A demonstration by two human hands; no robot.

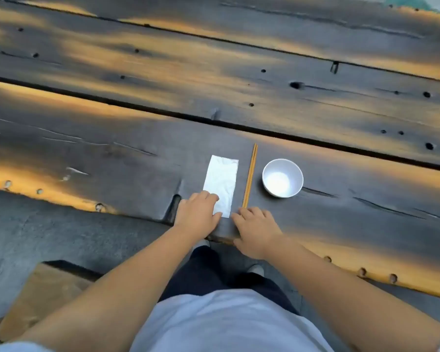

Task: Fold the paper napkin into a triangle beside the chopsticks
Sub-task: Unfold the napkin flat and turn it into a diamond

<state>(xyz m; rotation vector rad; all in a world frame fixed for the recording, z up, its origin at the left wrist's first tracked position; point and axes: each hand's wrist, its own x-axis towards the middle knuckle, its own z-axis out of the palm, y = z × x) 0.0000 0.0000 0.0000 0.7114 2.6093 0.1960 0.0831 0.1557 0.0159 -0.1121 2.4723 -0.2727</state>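
The fingers of the left hand [198, 212] lie flat and close together, their tips pressing down on the near left corner of the white rectangular paper napkin [222, 184], not pinching it. The fingers of the right hand [256, 228] are loosely spread and curled on the wood just beside the napkin's near right corner, the fingertips reaching toward the near ends of the pair of slim tan wooden chopsticks [250, 175]; whether they actually touch the paper or the sticks I cannot tell. The napkin lies flat as a long, slightly creased rectangle, running away from the person, just to the left of the chopsticks and roughly parallel with them, a narrow strip of wood between. To the right of the chopsticks stands a small round white bowl [282, 178], apart from them. All of it rests near the front edge of a dark, weathered plank table [112, 153] with knots and cracks.
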